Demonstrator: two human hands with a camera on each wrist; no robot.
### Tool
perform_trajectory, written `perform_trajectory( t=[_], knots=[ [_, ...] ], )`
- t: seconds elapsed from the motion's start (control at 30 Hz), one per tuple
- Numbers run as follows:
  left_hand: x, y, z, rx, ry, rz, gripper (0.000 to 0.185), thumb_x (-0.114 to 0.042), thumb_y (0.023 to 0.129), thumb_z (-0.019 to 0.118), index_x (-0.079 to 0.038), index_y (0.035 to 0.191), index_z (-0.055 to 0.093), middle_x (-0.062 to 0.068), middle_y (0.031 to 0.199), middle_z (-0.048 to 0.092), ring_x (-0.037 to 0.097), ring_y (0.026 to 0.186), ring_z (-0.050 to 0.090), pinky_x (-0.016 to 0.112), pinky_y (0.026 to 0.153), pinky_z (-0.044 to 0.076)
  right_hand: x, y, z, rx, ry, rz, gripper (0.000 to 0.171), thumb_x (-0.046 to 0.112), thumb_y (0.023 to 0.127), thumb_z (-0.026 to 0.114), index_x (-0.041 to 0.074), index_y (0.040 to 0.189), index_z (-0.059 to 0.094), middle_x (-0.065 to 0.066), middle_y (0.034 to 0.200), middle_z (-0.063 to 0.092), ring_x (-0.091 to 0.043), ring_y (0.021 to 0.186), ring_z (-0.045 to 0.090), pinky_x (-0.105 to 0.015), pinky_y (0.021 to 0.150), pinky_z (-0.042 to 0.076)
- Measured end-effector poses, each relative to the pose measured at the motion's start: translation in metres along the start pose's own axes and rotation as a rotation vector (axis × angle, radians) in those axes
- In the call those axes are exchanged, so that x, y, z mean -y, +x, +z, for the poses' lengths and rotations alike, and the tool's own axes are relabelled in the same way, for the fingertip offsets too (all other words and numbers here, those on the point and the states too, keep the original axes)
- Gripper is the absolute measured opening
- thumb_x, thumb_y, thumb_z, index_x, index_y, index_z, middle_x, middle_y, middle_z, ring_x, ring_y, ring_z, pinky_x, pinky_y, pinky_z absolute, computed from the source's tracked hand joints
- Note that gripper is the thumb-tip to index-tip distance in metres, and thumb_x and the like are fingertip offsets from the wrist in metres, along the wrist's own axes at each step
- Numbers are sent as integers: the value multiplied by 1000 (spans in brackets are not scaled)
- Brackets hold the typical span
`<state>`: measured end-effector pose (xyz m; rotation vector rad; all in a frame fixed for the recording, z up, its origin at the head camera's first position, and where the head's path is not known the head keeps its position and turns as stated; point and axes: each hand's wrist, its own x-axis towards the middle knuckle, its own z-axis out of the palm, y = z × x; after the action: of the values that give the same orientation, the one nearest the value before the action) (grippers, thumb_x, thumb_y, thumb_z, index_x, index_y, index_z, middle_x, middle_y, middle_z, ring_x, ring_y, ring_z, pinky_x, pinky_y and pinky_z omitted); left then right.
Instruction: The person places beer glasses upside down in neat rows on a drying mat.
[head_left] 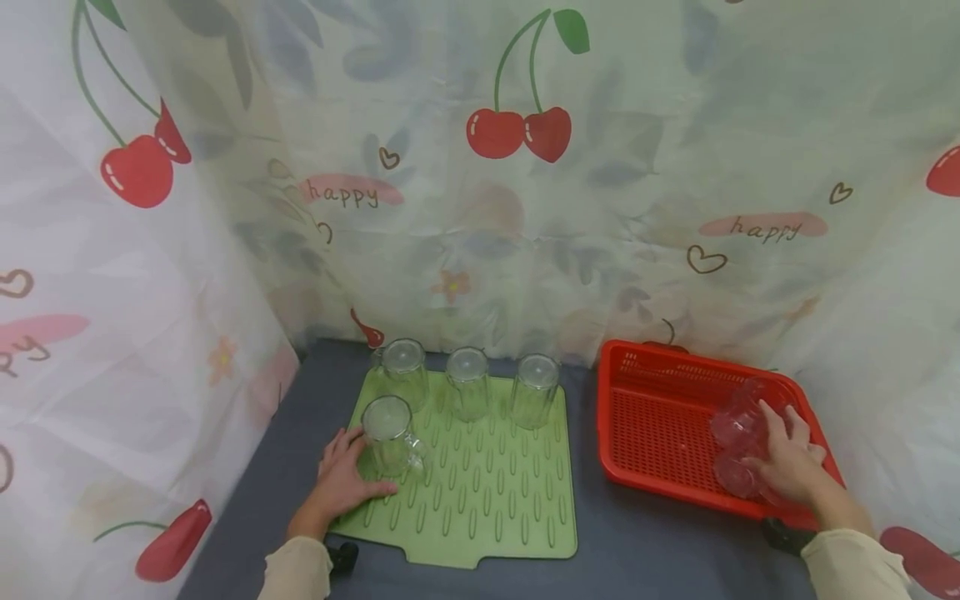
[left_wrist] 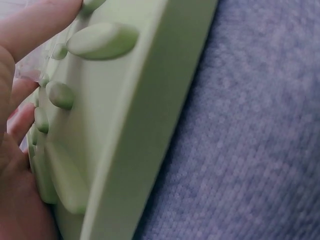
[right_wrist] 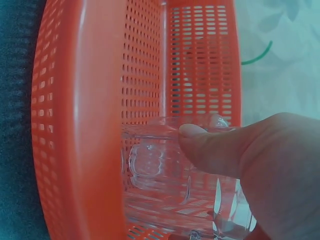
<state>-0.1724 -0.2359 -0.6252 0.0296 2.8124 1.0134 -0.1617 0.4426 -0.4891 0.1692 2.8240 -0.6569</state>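
Observation:
In the head view my left hand (head_left: pixel 345 479) lies on the left edge of a green ridged mat (head_left: pixel 517 500), its thumb and fingers spread beside a clear glass mug (head_left: pixel 390 442). The mug's handle points right; whether fingertips touch it is unclear. In the left wrist view the fingers (left_wrist: pixel 40 30) extend over the mat's ridges. Inside the red basket (head_left: pixel 652 433), my right hand (head_left: pixel 791 458) holds one of the clear glass mugs (head_left: pixel 738 475). The right wrist view shows the thumb (right_wrist: pixel 210 150) against the glass (right_wrist: pixel 160 165); the other fingers are hidden there.
Along the mat's back edge stand three more clear glasses, at left (head_left: pixel 405 375), middle (head_left: pixel 468 387) and right (head_left: pixel 535 396). Another clear glass (head_left: pixel 738 412) lies in the basket's right part. A grey cloth surface (head_left: pixel 600 550) lies underneath. Patterned curtains (head_left: pixel 480 233) enclose the back and sides.

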Motion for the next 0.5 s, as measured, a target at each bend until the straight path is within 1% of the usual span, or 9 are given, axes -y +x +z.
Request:
perform_trajectory(
  t=[0.07,0.33,0.43,0.5],
  knots=[
    [0,1,1,-1,-4,3,109,-60,68,89,-7,152,45,16,167,24,48,156,5,79,116,13,-1,-1,1,-11,-2,-4,115,23,89,76,0,160,-11,-42,156,-22,-76,122,10,-87,89,31],
    [0,0,1,-12,9,5,106,-60,67,89,-5,148,50,16,166,26,49,155,8,80,115,15,-9,-6,4,-34,-1,-39,112,28,92,73,1,161,-11,-42,156,-21,-76,123,8,-87,88,29],
    [-1,0,1,-9,13,-1,107,-61,67,89,-5,148,49,16,166,26,49,155,8,79,115,15,-11,-7,3,-58,13,-53,106,23,92,73,-2,160,-4,-44,155,-17,-76,125,5,-86,89,24],
    [-2,0,0,-8,17,-1,107,-61,67,89,-5,149,49,16,166,26,49,155,8,80,115,16,-13,-8,3,-80,28,-71,101,21,91,73,-3,160,2,-44,155,-16,-75,130,1,-87,93,19]
  ],
)
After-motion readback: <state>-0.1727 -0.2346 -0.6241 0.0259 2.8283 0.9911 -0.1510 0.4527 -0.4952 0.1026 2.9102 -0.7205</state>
